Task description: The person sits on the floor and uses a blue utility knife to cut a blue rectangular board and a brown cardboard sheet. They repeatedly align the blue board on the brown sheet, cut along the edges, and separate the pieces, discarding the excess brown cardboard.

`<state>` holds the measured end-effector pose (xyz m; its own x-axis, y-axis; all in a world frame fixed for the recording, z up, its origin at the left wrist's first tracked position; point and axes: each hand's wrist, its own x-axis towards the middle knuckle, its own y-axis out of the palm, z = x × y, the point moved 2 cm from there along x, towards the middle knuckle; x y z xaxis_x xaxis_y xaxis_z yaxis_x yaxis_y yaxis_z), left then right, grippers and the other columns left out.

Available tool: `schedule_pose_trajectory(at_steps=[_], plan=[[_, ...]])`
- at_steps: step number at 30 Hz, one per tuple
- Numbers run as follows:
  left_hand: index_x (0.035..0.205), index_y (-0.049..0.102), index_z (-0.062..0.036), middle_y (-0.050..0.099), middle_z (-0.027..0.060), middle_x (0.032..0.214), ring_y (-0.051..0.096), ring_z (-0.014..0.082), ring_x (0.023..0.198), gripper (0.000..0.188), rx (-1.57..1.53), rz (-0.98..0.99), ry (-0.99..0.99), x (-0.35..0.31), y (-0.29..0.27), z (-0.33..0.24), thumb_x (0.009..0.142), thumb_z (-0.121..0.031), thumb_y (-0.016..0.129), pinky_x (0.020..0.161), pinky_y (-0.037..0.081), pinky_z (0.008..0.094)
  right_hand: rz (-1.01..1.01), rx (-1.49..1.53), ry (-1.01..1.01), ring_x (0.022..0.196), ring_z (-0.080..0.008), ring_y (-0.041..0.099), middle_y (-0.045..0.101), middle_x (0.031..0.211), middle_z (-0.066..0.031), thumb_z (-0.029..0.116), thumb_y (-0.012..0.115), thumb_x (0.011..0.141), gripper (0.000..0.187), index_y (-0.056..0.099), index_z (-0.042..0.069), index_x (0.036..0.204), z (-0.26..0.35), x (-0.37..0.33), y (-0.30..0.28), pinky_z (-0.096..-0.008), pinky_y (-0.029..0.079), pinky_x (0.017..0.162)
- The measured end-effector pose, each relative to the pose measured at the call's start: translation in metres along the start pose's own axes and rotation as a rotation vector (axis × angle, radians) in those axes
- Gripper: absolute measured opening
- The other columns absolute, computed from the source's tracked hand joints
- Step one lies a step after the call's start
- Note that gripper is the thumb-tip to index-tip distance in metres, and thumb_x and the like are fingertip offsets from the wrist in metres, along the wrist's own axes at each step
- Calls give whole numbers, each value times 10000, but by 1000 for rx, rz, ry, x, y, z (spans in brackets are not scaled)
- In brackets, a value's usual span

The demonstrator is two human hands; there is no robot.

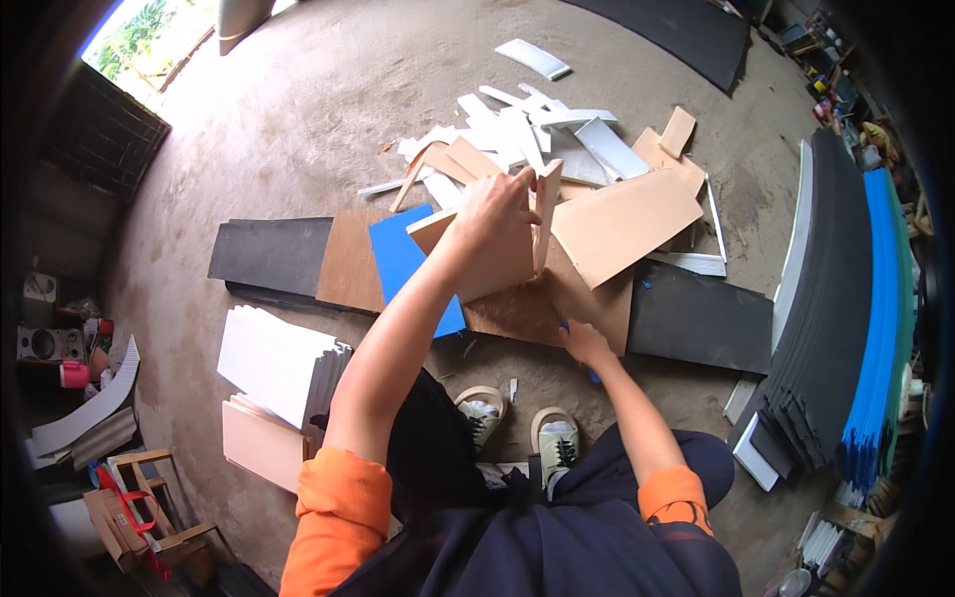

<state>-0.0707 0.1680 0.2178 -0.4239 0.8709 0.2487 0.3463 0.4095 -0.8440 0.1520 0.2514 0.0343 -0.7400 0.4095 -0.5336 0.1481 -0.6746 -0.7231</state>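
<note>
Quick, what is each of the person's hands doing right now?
Left hand: closed, gripping a stack of tan foam pieces held on edge.
Right hand: resting on the brown sheet, seemingly holding a blue tool; grip unclear.

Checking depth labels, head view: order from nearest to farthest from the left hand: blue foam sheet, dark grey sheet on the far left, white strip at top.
From the left hand:
1. Blue rectangular foam sheet, just left of and below the hand.
2. Dark grey rectangular sheet, flat on the floor, far left.
3. White short strip, alone on the concrete at the top.
</note>
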Motion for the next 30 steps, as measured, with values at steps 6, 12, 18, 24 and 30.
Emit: schedule_pose_trajectory(at_steps=[6, 12, 18, 24, 30], plan=[[904, 588, -58, 647, 89, 734, 627, 236, 727, 262, -205, -112, 23, -32, -74, -13, 659, -101, 669, 690, 470, 343, -334, 151, -161, 805, -273, 607, 594, 816, -224, 413, 564, 796, 451, 521, -15, 930, -3, -4, -166, -393, 456, 700], [792, 584, -51, 663, 55, 808, 613, 153, 777, 167, -256, -386, 103, -83, -132, -35, 693, -115, 703, 772, 447, 306, -210, 602, -326, 938, -202, 518, 502, 952, -88, 517, 646, 722, 538, 430, 71, 930, 60, -81, -222, -333, 447, 766], [729, 555, -89, 670, 32, 778, 608, 150, 763, 207, -180, -652, 192, -129, -145, -52, 640, -76, 741, 825, 388, 311, -343, 1033, -485, 850, -121, 515, 484, 888, -20, 315, 706, 740, 398, 424, 101, 923, 84, -100, -196, -290, 448, 751], [763, 525, -71, 657, 75, 803, 619, 160, 780, 223, -281, -667, 227, -145, -131, -46, 663, -33, 721, 757, 449, 299, -552, 1178, -570, 717, -64, 424, 430, 792, 20, 146, 735, 711, 338, 438, 86, 862, 88, -102, -192, -214, 374, 694], [827, 536, -30, 645, 92, 837, 618, 150, 800, 202, -600, -531, -58, -149, -105, -40, 698, -10, 689, 713, 502, 275, -746, 1352, -612, 714, -58, 459, 455, 782, 36, 53, 675, 763, 264, 426, 124, 817, 98, -109, -191, -197, 383, 703]])
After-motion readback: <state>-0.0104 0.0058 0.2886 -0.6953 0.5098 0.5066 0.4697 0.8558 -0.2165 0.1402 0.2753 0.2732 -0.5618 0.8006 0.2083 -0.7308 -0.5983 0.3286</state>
